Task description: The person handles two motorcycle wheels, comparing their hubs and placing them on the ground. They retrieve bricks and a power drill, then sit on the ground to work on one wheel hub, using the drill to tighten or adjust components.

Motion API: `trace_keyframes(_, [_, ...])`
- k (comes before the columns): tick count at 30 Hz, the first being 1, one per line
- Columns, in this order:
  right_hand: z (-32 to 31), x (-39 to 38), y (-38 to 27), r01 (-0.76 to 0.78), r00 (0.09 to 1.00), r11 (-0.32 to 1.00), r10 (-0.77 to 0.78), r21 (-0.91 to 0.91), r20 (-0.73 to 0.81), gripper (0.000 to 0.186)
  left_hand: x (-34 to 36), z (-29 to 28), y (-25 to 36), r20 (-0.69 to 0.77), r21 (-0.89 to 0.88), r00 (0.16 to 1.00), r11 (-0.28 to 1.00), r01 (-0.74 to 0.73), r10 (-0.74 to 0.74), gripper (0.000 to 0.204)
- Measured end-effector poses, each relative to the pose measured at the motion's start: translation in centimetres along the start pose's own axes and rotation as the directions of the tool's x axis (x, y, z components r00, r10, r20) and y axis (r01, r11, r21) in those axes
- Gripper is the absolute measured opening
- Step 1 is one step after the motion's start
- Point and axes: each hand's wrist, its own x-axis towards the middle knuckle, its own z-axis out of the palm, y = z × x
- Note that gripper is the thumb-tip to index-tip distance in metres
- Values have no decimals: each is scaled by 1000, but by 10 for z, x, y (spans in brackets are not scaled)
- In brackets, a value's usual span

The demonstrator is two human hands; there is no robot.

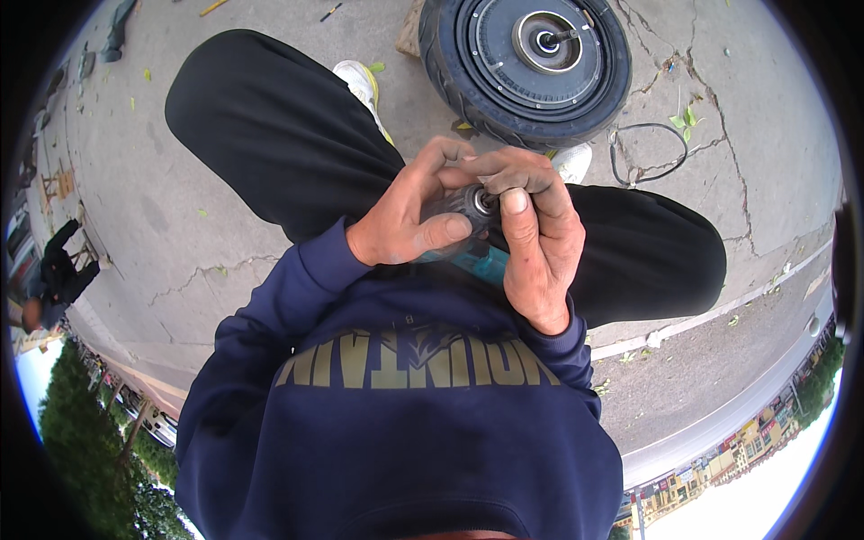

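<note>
My left hand wraps round the dark nose of a power tool, which has a teal body. It is held close to my chest, above my lap, and most of its body is hidden behind my hands. My right hand is closed at the tool's front end, thumb and fingers pinching around the metal spindle. Whether a small bit sits between those fingertips I cannot tell. Beyond my hands, a wheel with a black tyre and a hub motor lies on its side, its axle pointing up.
A thin black rubber loop lies on the cracked concrete, right of the wheel. A wooden block shows by the tyre's left edge. My white shoes flank the near side of the wheel. Another person is at the far left.
</note>
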Motion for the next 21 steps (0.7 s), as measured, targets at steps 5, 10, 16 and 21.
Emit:
trace_keyframes(5, [2, 0, -2, -35, 999, 999, 35, 35, -13, 17, -4, -3, -6, -63, -119, 990, 986, 116, -124, 59])
trace_keyframes(10, [1, 1, 1, -6, 1000, 999, 6, 49, -1, 18, -1, -8, -7, 8, 4, 999, 999, 36, -36, 56])
trace_keyframes(16, [3, 1, 0, -11, 1000, 997, 11, 73, -10, 18, 0, -3, -4, 4, -81, 999, 995, 52, -52, 55])
trace_keyframes(21, [0, 1, 0, -30, 1000, 997, 30, 67, 4, 18, 1, -10, -5, -16, 40, 991, 991, 130, -129, 58])
